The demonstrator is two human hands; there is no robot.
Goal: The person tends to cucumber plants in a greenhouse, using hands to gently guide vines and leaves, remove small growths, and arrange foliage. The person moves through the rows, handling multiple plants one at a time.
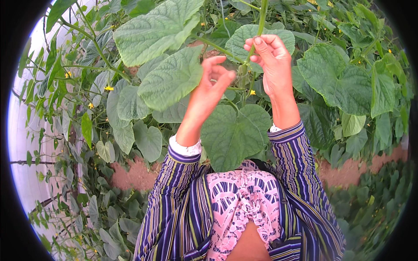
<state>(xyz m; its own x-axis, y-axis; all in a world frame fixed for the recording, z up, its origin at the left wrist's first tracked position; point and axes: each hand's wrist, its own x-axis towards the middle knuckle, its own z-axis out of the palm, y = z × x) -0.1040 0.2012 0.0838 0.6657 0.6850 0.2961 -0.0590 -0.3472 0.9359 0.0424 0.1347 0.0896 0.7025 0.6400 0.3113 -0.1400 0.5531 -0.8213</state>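
My right hand (272,60) pinches the green stem of a climbing plant (262,19), probably cucumber, between thumb and fingers near the top centre. Just left of it, my left hand (214,76) is raised with its fingers curled and thumb apart, slightly blurred; nothing shows in it. A broad leaf (171,78) lies directly beside and partly behind that hand. Between the hands, a leaf stalk (222,49) joins the stem at a node with thin tendrils. A large heart-shaped leaf (235,135) hangs below, between my forearms.
Dense leafy vines with small yellow flowers (108,88) surround me. A thin pale string (224,16) hangs at the top. Bare reddish soil (134,174) shows on both sides of my body. Pale translucent sheeting (24,137) stands along the left edge, with more plants low at the right.
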